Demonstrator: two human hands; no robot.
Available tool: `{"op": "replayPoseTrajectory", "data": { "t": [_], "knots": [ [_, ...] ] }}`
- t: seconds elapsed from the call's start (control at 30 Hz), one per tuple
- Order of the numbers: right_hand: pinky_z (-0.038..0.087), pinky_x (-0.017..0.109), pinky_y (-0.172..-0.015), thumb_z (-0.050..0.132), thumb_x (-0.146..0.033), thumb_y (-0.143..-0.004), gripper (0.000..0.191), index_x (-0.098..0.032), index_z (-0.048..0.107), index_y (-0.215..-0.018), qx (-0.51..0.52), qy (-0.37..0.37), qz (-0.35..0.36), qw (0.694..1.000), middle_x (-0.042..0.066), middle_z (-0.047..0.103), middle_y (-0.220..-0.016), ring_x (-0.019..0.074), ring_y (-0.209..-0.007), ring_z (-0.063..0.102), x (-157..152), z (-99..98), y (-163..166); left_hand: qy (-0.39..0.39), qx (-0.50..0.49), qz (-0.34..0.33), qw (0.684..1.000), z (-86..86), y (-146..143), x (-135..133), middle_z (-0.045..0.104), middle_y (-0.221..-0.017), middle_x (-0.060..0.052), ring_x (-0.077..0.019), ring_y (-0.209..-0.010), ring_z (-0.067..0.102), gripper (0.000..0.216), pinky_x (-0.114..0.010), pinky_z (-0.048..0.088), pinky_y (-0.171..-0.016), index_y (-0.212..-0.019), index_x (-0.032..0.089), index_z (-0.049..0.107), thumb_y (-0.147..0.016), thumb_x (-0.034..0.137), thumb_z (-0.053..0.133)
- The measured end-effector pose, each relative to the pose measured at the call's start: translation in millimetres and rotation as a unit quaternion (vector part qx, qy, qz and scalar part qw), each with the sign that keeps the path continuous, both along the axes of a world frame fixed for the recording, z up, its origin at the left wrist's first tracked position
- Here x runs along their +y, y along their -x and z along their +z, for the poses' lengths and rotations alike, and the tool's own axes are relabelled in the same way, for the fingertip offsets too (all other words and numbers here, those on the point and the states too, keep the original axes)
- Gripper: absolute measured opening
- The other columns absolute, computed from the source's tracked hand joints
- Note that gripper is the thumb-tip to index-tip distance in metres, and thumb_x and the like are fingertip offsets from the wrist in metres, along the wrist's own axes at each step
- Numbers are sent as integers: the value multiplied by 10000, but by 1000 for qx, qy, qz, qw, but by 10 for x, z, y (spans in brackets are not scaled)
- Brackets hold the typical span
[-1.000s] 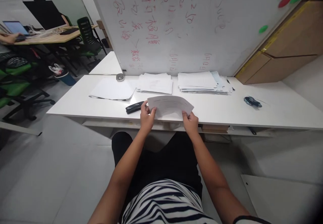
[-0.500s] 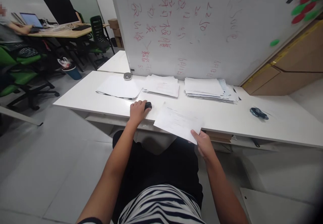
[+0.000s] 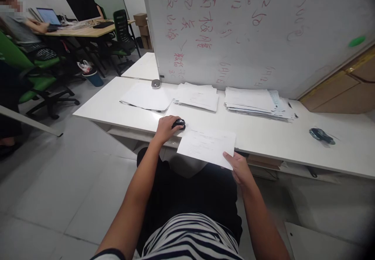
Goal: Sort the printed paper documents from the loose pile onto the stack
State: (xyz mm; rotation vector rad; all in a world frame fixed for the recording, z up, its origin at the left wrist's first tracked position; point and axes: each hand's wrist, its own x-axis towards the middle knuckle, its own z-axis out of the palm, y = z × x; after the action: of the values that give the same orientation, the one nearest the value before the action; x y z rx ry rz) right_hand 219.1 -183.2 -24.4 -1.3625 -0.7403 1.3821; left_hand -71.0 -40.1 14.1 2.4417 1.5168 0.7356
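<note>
My left hand is closed around a small black stapler with a shiny top, at the front edge of the white desk. My right hand pinches the lower right corner of a white sheet of paper, thumb on top. Faint printed lines show on the sheet. It reaches over the desk edge, its upper left corner close to the stapler but apart from it. Behind lie loose sheets on the left, a paper stack in the middle and a thicker stack to the right.
A whiteboard with red writing stands behind the stacks. At the desk's right lies a dark object; a small round grey item touches the left sheets. Cardboard boxes stand far right. A person sits at another table.
The view has shifted to the right. The held sheet has levelled out, its left end now lower and its print more visible. Both hands keep their holds.
</note>
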Motion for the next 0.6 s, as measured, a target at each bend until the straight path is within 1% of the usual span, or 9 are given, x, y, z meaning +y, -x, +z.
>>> {"op": "replayPoseTrajectory", "data": {
  "t": [0.17,0.33,0.47,0.53,0.6],
  "knots": [
    [467,263,-448,791,-462,-637,442,-133,701,-917,18,6,29,999,76,721,-804,136,-540,567,33,22,110,3,-10,-3,1000,-7,3,4,659,-1079,-30,-225,-1029,576,319,-375,344,-919,-1125,262,585,-852,423,546],
    [464,258,-441,787,-463,-638,443,-139,700,-927,22,10,31,999,73,724,-810,129,-525,565,92,37,170,10,-10,-9,1000,-18,11,5,663,-1077,-33,-228,-1024,574,321,-381,347,-920,-1130,268,594,-841,406,564],
    [460,264,-443,789,-457,-636,460,-137,703,-956,19,21,25,999,83,733,-861,143,-540,588,114,69,182,16,6,5,1000,-19,-10,-31,646,-1142,-35,-238,-1094,542,350,-401,316,-980,-1156,284,589,-834,421,573],
    [475,271,-466,789,-452,-638,474,-143,701,-986,19,29,20,999,84,737,-889,162,-575,619,117,68,174,14,4,10,1000,-14,-26,-48,641,-1158,-41,-241,-1118,529,363,-406,302,-999,-1171,281,585,-845,436,552],
    [515,294,-543,786,-442,-647,468,-154,699,-1006,24,31,17,999,80,739,-918,191,-657,660,120,51,158,16,-5,11,1000,-6,-35,-50,652,-1134,-37,-232,-1099,541,340,-403,304,-993,-1155,277,598,-873,442,505]
  ]
}}
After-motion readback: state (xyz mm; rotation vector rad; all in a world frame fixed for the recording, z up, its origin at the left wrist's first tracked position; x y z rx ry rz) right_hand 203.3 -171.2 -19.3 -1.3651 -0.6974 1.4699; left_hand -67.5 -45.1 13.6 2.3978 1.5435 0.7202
